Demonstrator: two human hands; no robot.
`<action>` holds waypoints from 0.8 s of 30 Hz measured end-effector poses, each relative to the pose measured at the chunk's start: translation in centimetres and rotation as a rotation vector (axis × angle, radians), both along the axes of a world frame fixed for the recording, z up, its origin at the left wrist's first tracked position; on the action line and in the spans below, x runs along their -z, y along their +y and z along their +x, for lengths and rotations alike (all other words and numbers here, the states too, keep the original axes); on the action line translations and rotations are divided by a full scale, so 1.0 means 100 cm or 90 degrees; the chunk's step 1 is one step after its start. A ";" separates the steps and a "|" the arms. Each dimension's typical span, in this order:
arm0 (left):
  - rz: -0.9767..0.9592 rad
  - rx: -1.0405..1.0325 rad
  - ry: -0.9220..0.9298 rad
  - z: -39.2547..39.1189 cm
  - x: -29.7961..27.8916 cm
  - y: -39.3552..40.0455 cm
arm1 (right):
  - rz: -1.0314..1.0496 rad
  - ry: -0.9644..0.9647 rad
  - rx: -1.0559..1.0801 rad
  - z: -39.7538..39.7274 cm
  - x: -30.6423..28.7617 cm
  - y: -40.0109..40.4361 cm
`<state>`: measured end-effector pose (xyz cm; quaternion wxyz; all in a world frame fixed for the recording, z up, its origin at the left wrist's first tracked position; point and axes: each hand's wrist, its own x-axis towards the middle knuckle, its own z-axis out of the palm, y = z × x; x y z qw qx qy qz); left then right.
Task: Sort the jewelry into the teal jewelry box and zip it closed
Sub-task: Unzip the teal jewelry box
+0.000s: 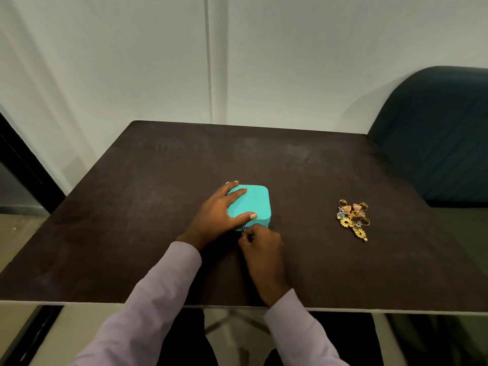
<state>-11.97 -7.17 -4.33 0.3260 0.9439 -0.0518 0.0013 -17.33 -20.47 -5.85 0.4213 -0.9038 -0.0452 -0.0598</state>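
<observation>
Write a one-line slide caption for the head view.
Left hand steadies the closed teal box while the right hand pinches its zipper pull; jewelry waits aside.

Matt teal jewelry box (253,204), shiny gold-toned metal jewelry (353,218), matt dark table (158,180)

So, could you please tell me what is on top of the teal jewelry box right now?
The left hand rests on the teal jewelry box lid, fingers spread. The right hand pinches the zipper pull at its near edge. The box is closed, so its inside is hidden.
</observation>
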 end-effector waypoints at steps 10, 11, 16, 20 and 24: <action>-0.046 0.028 0.016 -0.004 -0.006 0.001 | 0.003 -0.032 -0.059 0.000 -0.005 0.013; -0.064 0.020 0.007 -0.007 -0.005 0.002 | -0.011 -0.056 -0.058 0.002 -0.007 0.006; -0.105 -0.164 -0.063 -0.031 0.009 0.012 | -0.122 -0.269 -0.053 0.026 -0.022 -0.031; -0.048 -0.234 -0.096 -0.046 0.020 0.015 | -0.275 -0.132 -0.237 0.052 -0.035 -0.048; 0.031 -0.208 -0.122 -0.050 0.021 0.005 | -0.360 -0.019 -0.357 0.068 -0.042 -0.045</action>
